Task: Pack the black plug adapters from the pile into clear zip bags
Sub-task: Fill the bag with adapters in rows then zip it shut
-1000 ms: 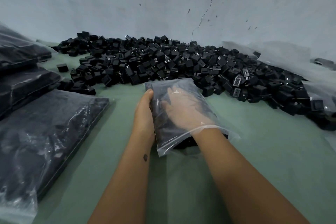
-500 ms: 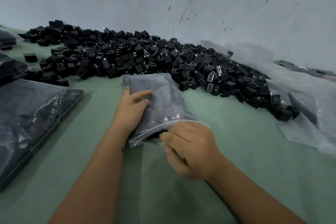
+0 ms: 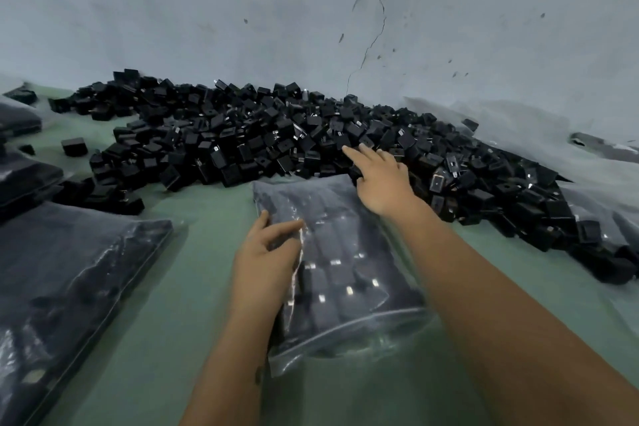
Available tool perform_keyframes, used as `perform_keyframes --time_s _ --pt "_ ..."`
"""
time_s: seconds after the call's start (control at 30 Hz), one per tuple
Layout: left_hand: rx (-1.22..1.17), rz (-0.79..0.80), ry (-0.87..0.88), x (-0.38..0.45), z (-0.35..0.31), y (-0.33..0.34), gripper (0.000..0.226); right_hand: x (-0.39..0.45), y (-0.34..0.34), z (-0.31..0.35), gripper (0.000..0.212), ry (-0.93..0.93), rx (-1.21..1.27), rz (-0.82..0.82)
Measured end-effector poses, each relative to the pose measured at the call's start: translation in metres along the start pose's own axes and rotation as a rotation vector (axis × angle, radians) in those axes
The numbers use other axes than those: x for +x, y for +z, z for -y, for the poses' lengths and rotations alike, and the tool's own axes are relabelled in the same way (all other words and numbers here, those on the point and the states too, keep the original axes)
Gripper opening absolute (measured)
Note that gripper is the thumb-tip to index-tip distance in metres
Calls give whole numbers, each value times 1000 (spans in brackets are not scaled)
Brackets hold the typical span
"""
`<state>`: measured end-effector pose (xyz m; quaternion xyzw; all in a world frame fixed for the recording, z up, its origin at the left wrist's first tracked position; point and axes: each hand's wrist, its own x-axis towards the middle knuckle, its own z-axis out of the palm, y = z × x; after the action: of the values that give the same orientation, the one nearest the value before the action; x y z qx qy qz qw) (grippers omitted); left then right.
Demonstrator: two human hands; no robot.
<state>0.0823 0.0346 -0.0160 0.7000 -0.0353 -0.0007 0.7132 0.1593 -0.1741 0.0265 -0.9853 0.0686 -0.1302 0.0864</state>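
A clear plastic zip bag (image 3: 340, 266), packed with rows of black plug adapters, lies flat on the green table surface (image 3: 193, 304) in front of the person. The left hand (image 3: 264, 263) rests on the bag's left edge, fingers loosely spread over the plastic and thumb on top; it seems to steady the bag rather than grip it, though blur makes that hard to judge. The right hand (image 3: 380, 180) reaches past the bag's far corner to the big heap of loose black plug adapters (image 3: 276, 142) piled against the pale cracked wall (image 3: 311, 10), fingers extended and apart, their tips at the adapters. Larger filled clear bags (image 3: 62, 287) lie to the left.
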Motion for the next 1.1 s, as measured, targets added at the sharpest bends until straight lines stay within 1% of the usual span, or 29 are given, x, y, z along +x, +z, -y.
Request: perform_keyframes --time_s 0.07,0.13,0.2,0.3,0.47,0.6,0.67,0.77,0.83,0.9,0.97,1.1 --pt "-16 -15 1 1 0 -1 38 20 9 -4 59 -4 -42 80" --pt "-49 -13 17 3 2 -4 37 32 17 -11 47 45 -183 139" --pt "-78 -19 2 6 2 -7 36 39 17 -18 49 98 -230 184" --pt "-86 -37 -15 8 1 -8 35 42 10 -23 49 96 -215 226" --pt "-67 -46 0 7 0 -8 33 17 8 -29 47 49 -266 164" --pt "-54 -35 13 6 0 -7 29 -14 4 -37 44 38 -204 110" --pt "-52 -38 12 6 1 -7 27 -36 4 -41 40 52 -168 27" --pt "-69 -42 0 6 0 -7 26 -75 9 -49 41 15 -99 -191" --pt "-64 -38 -1 4 -2 -6 26 -96 10 -53 44 4 15 -285" --pt "-65 -31 -1 2 -3 -6 28 -111 7 -52 42 67 176 -369" --pt "-55 -25 3 -2 -4 -6 28 -123 2 -49 37 146 280 -430" --pt "-14 -20 24 -12 -5 -7 29 -149 -3 -39 31 124 281 -488"
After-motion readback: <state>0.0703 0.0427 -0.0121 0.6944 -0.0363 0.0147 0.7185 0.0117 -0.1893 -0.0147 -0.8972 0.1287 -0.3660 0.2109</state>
